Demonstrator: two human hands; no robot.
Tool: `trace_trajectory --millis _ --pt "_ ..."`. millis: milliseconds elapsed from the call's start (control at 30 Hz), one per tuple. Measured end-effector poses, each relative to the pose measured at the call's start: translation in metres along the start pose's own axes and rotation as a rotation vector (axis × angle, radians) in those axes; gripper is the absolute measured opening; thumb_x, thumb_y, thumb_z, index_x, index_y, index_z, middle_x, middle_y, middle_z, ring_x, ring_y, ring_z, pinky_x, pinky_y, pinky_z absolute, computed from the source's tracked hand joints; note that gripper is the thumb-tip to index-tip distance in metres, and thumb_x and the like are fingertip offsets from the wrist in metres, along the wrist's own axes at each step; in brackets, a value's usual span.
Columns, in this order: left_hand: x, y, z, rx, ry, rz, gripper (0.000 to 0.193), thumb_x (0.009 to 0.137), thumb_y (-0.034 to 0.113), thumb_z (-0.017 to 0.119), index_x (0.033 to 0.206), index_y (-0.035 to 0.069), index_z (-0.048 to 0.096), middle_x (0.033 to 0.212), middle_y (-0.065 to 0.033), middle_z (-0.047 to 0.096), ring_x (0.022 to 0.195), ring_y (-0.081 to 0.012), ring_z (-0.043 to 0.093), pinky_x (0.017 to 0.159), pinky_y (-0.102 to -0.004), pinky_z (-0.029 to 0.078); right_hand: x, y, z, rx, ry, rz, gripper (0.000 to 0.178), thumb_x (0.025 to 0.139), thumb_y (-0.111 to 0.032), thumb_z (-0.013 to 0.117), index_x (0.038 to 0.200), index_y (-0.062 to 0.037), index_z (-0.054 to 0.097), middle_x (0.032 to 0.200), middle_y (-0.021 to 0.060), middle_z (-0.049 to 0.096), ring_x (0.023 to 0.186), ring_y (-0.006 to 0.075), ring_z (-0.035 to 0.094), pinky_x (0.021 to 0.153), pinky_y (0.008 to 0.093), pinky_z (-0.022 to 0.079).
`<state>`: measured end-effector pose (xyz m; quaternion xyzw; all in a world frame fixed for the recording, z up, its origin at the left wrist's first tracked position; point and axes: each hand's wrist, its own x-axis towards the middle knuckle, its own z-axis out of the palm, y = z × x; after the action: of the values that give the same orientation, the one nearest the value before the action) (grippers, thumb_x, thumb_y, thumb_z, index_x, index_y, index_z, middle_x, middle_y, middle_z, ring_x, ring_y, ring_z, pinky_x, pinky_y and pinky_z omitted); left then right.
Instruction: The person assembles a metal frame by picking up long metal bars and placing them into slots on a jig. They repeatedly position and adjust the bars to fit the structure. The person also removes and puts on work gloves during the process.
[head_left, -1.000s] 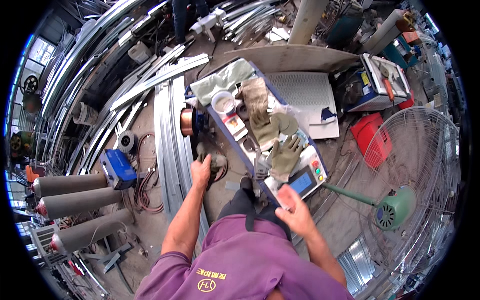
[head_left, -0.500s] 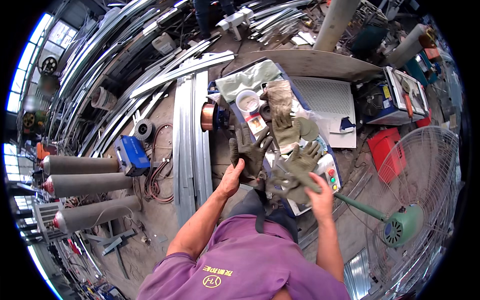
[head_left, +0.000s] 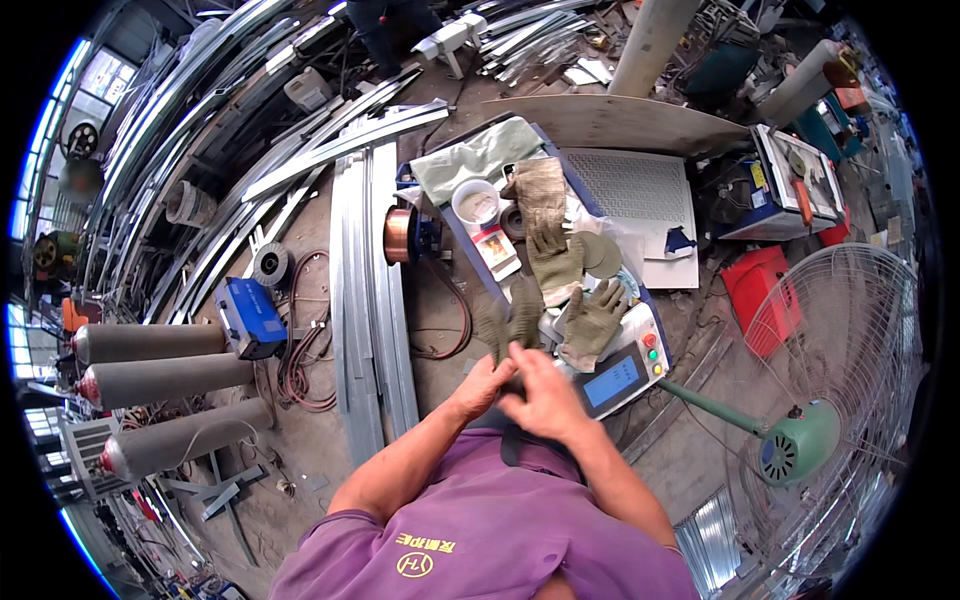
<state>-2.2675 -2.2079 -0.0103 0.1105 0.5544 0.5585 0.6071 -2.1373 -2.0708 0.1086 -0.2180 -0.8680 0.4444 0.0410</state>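
A dark green work glove [head_left: 508, 318], blurred by motion, points away from me just past my hands. My left hand [head_left: 484, 386] is closed on its cuff end. My right hand [head_left: 545, 392] meets the left there, fingers bent and pinching at the same cuff; the exact grip is smeared. A second green glove [head_left: 596, 322] lies palm down on the control unit, fingers pointing away. Beyond it a longer, stained glove [head_left: 553, 255] stretches over the cluttered table top. The control unit's blue screen [head_left: 612, 381] and coloured buttons [head_left: 650, 341] show right of my hands.
On the table stand a white tub [head_left: 475, 203], a small card-like pack [head_left: 496, 252] and round discs [head_left: 601, 256]. A copper wire spool [head_left: 400, 235] sits at its left. Long metal profiles [head_left: 370, 300] lie further left. A green fan [head_left: 800, 443] stands at the right.
My right hand has let go of the second glove, which now lies on the control unit, and has moved left to the glove in my left hand. The screen is now uncovered.
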Motion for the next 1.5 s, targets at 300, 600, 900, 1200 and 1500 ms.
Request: trace_trajectory --millis 300,600,900,1200,1500 --pt "-0.045 -0.002 -0.034 -0.418 0.477 -0.229 0.018 0.096 0.015 0.071 0.096 -0.003 0.067 0.079 -0.0098 0.070 0.062 -0.0222 0.070 0.054 -0.0393 0.061 0.012 0.143 0.012 -0.266 0.514 0.708 0.078 0.080 -0.034 0.083 0.138 0.0070 0.051 0.135 0.0289 0.056 0.123 0.0426 0.056 0.107 0.0470 0.046" --pt "-0.068 -0.018 -0.067 -0.467 0.685 -0.289 0.021 0.096 0.012 0.070 0.087 -0.007 0.066 0.077 -0.0132 0.070 0.061 -0.0258 0.071 0.054 -0.0405 0.060 0.003 0.264 0.013 0.172 0.460 1.040 0.027 0.082 -0.021 0.082 0.090 0.0038 0.077 0.079 0.0107 0.075 0.075 0.0198 0.070 0.075 0.0390 0.053" --pt "-0.081 -0.046 -0.096 -0.367 0.758 -0.293 0.019 0.095 0.011 0.072 0.093 -0.007 0.068 0.081 -0.0119 0.071 0.065 -0.0235 0.071 0.058 -0.0383 0.061 0.006 0.238 -0.060 -0.227 0.827 0.647 0.037 0.088 -0.023 0.069 0.119 -0.0041 0.066 0.107 0.0289 0.067 0.096 0.0473 0.066 0.084 0.0523 0.052" --pt "-0.084 -0.028 -0.092 -0.328 0.743 -0.273 0.020 0.094 0.013 0.073 0.094 -0.007 0.070 0.083 -0.0109 0.072 0.065 -0.0209 0.071 0.058 -0.0365 0.059 0.107 0.176 -0.061 -0.653 0.045 0.580 0.056 0.088 -0.033 0.073 0.142 -0.0216 0.060 0.132 0.0198 0.051 0.115 0.0394 0.063 0.096 0.0486 0.054" --pt "-0.090 -0.041 -0.103 0.327 0.845 -0.057 0.027 0.095 0.014 0.070 0.113 -0.006 0.068 0.094 -0.0101 0.073 0.077 -0.0168 0.069 0.064 -0.0344 0.058 0.144 0.215 -0.052 -0.369 0.399 0.545 0.021 0.088 -0.023 0.064 0.098 -0.0101 0.077 0.111 0.0229 0.064 0.099 0.0402 0.067 0.090 0.0492 0.054"
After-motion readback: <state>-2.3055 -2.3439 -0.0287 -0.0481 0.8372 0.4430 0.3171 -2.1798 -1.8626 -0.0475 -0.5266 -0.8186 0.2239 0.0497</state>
